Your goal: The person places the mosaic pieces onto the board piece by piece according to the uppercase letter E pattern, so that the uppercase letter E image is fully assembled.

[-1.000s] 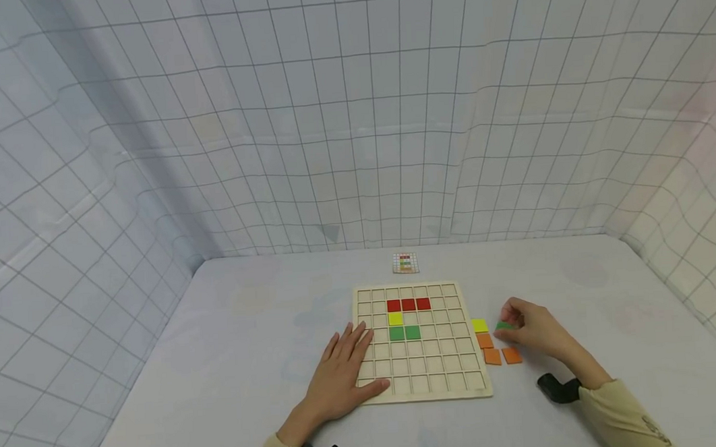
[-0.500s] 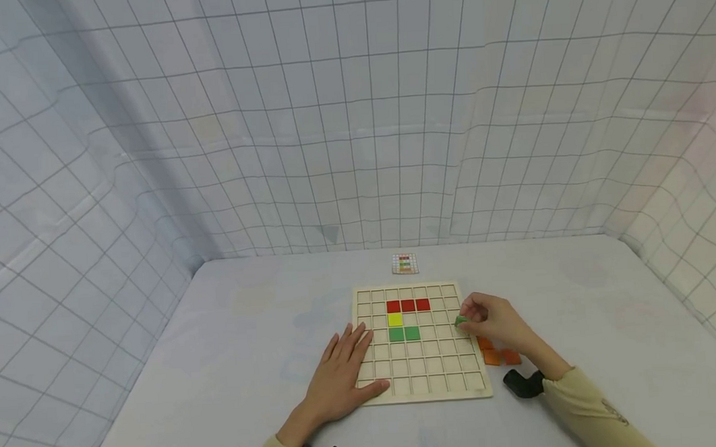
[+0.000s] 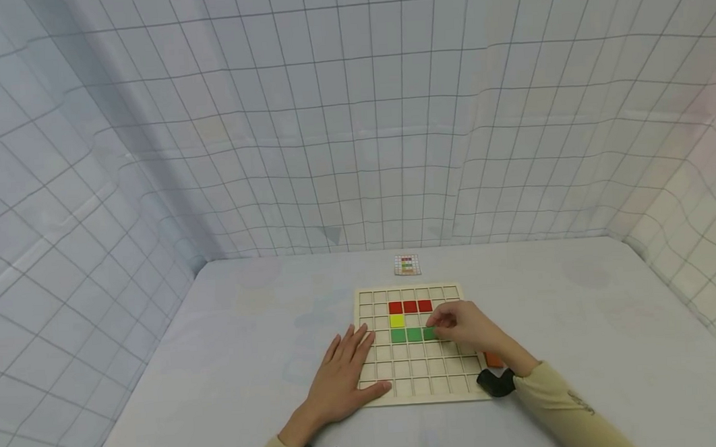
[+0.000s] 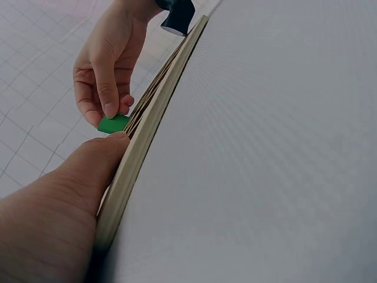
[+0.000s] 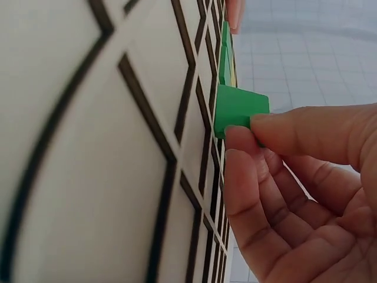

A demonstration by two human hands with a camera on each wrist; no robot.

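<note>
The step in hand appears to be seating a green tile (image 5: 238, 106) in the gridded wooden board (image 3: 412, 386). The right hand (image 3: 465, 324) pinches that tile between thumb and fingertips; it stands tilted over the board, its lower edge at the grid, just right of two flat green tiles (image 3: 406, 335) in the same row. Whether that edge is already inside the cell's frame cannot be told. The left hand (image 3: 340, 374) lies flat with fingers spread over the board's left side, its thumb at the near edge, probably steadying it.

The next move seems to call for squaring the tile to its cell, tipping it flat and releasing it without nudging its neighbour.

Counted: one board, apparently seven cells by seven; three red tiles (image 3: 410, 306) side by side in the second row from the far edge; one yellow tile (image 3: 397, 321) nearer, below the leftmost red; three green in all, two laid and one pinched. One orange tile (image 3: 494, 360) shows just beside the board's right edge, partly behind the right forearm, so any others there cannot be counted. One small printed card (image 3: 407, 265) lies beyond the board's far edge on the white table (image 3: 267, 336).
</note>
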